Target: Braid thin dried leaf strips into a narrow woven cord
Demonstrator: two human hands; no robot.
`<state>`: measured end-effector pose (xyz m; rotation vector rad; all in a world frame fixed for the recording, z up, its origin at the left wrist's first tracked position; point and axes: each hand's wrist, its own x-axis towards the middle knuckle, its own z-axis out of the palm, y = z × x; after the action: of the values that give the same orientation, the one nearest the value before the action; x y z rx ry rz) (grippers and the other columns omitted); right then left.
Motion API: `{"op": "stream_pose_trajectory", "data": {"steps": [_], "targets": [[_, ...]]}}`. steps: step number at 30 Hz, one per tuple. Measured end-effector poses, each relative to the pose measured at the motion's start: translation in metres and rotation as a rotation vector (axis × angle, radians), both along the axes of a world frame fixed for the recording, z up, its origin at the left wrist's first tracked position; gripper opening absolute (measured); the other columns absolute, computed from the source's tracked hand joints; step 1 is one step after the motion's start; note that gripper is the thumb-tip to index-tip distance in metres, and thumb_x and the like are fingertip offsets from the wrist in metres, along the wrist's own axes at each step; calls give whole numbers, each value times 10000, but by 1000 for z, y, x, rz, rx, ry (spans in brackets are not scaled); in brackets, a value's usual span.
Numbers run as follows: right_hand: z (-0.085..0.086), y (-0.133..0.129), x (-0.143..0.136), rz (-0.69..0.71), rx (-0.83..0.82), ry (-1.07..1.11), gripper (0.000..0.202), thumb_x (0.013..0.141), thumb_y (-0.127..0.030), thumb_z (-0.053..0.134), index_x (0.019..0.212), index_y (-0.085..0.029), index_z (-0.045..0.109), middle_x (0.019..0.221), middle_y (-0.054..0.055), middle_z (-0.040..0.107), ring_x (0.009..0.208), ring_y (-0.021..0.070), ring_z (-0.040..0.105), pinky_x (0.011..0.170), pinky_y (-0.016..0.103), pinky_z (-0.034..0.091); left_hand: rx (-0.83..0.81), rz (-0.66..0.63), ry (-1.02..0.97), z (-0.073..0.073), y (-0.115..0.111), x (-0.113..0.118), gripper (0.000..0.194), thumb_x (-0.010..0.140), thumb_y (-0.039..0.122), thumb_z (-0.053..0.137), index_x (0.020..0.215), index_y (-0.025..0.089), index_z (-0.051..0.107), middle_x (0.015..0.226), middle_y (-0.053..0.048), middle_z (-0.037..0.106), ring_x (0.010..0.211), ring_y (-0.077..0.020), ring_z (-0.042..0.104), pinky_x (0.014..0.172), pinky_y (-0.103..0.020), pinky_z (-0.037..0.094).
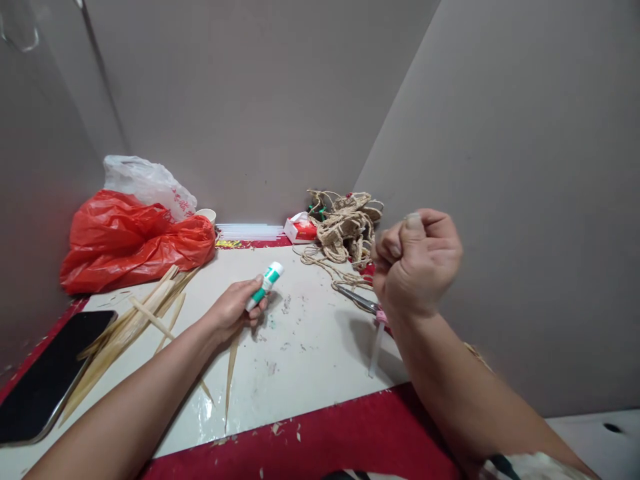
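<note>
A white and green glue stick [265, 287] is gripped in my left hand [243, 307], its white end pointing up and to the right over the white board. My right hand [419, 263] is raised at the right, curled into a tight fist, with nothing showing between the fingers. Below and behind that fist lie scissors [356, 299], their handles partly hidden by my wrist, beside a clear glue-like stick [376, 350]. Dry, straw-coloured leaf strips [145, 313] are spread left of my left hand; one narrow strip [231, 380] points downward beneath it.
A black phone [50, 380] rests at the left edge. Behind it are a red plastic bag [135, 243], a white bag [145, 180] and a paper cup [207, 215]. Translucent sticks [250, 231], a tissue pack [301, 230] and tangled braided cord [347, 227] line the back wall.
</note>
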<state>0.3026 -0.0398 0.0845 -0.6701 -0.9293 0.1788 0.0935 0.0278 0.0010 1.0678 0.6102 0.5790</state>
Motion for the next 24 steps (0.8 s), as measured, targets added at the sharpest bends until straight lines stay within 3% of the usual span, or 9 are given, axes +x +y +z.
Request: {"op": "stream_pose_trajectory", "data": {"steps": [3, 8, 12, 16, 20, 24], "targets": [[3, -2, -1, -34, 47, -31, 205, 805, -305, 653, 812, -235, 461, 452, -101, 327, 366, 67, 240, 333, 203, 168, -187, 50, -133, 5, 4, -1, 301, 834, 432, 595, 807, 138, 535, 678, 2, 525, 460, -44, 409, 433, -184, 327], [0, 4, 8, -64, 4, 4, 241, 808, -336, 652, 825, -242, 432, 476, -102, 317, 362, 63, 255, 336, 195, 179, -345, 67, -270, 10, 7, -4, 325, 906, 411, 470, 809, 115, 562, 650, 1, 502, 458, -50, 416, 441, -183, 354], [-3, 11, 17, -35, -30, 58, 272, 785, -348, 672, 808, -239, 423, 466, -109, 324, 362, 59, 249, 343, 182, 175, -409, 69, -334, 17, 8, -6, 409, 928, 425, 380, 740, 111, 561, 546, 24, 426, 400, -47, 353, 405, -182, 312], [-6, 20, 29, -42, -71, 125, 311, 752, -357, 695, 791, -235, 411, 443, -118, 332, 350, 54, 233, 340, 174, 153, -366, 54, -371, 24, 7, -11, 465, 902, 488, 399, 693, 111, 575, 492, 42, 376, 368, -35, 283, 377, -175, 265], [-9, 29, 47, -90, -104, 198, 302, 763, -331, 678, 777, -232, 393, 435, -126, 309, 337, 49, 214, 337, 171, 121, -222, -204, -253, 27, 1, -18, 465, 773, 559, 578, 702, 102, 628, 468, 48, 381, 372, -33, 250, 376, -187, 280], [-5, 31, 62, -174, -107, 244, 238, 817, -271, 603, 779, -233, 371, 443, -127, 295, 336, 53, 213, 342, 171, 115, 81, -515, 97, 24, -8, -17, 353, 752, 464, 654, 735, 112, 653, 498, 5, 498, 389, -63, 366, 404, -217, 304]]}}
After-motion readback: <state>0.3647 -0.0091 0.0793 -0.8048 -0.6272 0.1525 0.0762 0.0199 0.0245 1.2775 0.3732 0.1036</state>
